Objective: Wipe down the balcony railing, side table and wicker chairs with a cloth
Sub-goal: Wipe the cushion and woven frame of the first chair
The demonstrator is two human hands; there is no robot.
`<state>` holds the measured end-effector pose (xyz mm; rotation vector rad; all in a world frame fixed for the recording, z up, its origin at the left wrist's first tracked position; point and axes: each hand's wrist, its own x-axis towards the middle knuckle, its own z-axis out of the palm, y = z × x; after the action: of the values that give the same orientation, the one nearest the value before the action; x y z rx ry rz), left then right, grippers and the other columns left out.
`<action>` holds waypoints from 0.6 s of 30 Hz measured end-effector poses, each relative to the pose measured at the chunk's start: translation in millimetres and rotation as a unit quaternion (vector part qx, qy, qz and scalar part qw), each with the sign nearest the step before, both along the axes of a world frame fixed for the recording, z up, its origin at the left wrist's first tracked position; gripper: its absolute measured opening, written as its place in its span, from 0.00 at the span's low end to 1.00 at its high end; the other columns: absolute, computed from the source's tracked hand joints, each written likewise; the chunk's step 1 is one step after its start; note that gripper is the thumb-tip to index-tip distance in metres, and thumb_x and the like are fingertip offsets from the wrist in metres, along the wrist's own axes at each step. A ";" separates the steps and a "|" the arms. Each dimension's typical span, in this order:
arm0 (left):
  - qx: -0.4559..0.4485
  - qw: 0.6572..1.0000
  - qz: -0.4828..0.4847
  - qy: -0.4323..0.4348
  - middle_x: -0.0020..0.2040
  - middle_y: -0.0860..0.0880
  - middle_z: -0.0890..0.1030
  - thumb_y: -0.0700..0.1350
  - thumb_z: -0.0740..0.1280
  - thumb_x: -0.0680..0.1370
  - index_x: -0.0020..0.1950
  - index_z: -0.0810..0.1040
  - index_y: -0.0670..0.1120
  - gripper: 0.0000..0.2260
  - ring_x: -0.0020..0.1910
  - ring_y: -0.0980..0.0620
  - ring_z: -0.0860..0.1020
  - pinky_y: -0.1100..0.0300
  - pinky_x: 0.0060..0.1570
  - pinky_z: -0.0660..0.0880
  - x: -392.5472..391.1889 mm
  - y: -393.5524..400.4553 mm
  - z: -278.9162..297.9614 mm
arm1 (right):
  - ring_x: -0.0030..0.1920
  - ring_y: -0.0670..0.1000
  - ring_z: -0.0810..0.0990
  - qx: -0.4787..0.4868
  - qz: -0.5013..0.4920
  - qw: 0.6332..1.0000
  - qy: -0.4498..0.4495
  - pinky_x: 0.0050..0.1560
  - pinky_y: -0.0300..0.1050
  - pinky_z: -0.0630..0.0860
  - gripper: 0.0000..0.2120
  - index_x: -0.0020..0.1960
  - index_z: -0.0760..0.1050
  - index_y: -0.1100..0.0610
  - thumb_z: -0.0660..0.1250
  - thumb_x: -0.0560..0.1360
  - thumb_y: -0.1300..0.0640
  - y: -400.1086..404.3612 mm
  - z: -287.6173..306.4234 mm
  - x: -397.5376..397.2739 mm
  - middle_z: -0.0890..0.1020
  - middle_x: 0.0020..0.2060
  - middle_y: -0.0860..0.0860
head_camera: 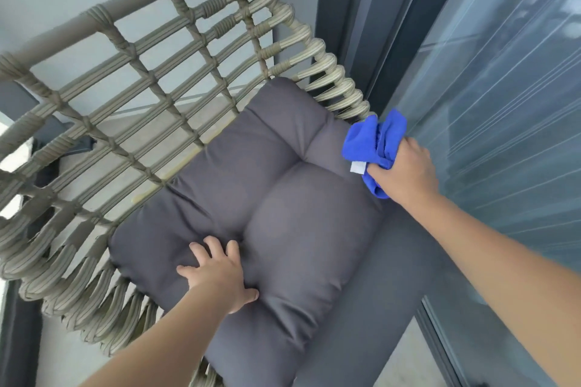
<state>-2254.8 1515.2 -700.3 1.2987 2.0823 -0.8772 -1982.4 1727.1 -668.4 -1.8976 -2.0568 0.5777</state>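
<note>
Gripped the bunched blue cloth (375, 148) tight in the right hand (405, 170) at the chair (157, 78) arm, right of middle, pressed the left hand (220, 273) flat on the cushion (267, 198), maybe missed dirt between the woven strands.

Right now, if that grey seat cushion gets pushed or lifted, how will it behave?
Probably soft: the cushion dents under the left hand. Likely floppy when lifted, since it is tufted into puffy sections. It may slide on the wicker chair; no ties are visible.
</note>
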 end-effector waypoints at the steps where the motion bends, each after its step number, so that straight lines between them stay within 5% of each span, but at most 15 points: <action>1: 0.001 1.000 0.000 0.002 0.79 0.39 0.47 0.73 0.66 0.72 0.81 0.48 0.49 0.49 0.79 0.31 0.47 0.34 0.71 0.63 1.3 0.5 -2.0 | 0.49 0.59 0.75 -0.034 -0.032 0.999 0.009 0.50 0.49 0.70 0.15 0.55 0.73 0.54 0.71 0.72 0.50 6.0 -4.2 6.0 0.76 0.48 0.51; 6: 0.005 1.000 -0.003 0.012 0.80 0.37 0.44 0.71 0.65 0.75 0.80 0.48 0.47 0.46 0.79 0.29 0.44 0.31 0.72 0.60 3.4 -3.0 -9.7 | 0.57 0.64 0.75 -0.057 -0.073 0.995 0.037 0.54 0.51 0.73 0.22 0.62 0.73 0.53 0.72 0.72 0.47 -5.2 -31.8 -1.2 0.77 0.58 0.55; 14: 0.008 1.000 0.003 0.008 0.78 0.37 0.47 0.72 0.68 0.72 0.79 0.50 0.47 0.48 0.78 0.30 0.47 0.31 0.70 0.62 2.7 6.1 -14.5 | 0.62 0.65 0.72 -0.051 -0.080 0.995 0.024 0.57 0.48 0.68 0.24 0.66 0.72 0.54 0.71 0.73 0.48 -13.0 -33.5 -9.1 0.76 0.61 0.55; 18: 0.010 1.000 0.005 0.015 0.78 0.37 0.46 0.72 0.68 0.72 0.78 0.50 0.47 0.47 0.78 0.30 0.47 0.31 0.71 0.62 2.3 3.4 -17.5 | 0.60 0.64 0.72 -0.034 -0.039 0.999 0.008 0.60 0.56 0.73 0.28 0.69 0.71 0.51 0.72 0.72 0.46 -35.8 -23.3 -19.6 0.75 0.60 0.53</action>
<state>-2252.5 1518.5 -717.8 1.2918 2.1239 -0.8789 -2002.0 1691.3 -691.6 -1.9957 -1.9666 0.6478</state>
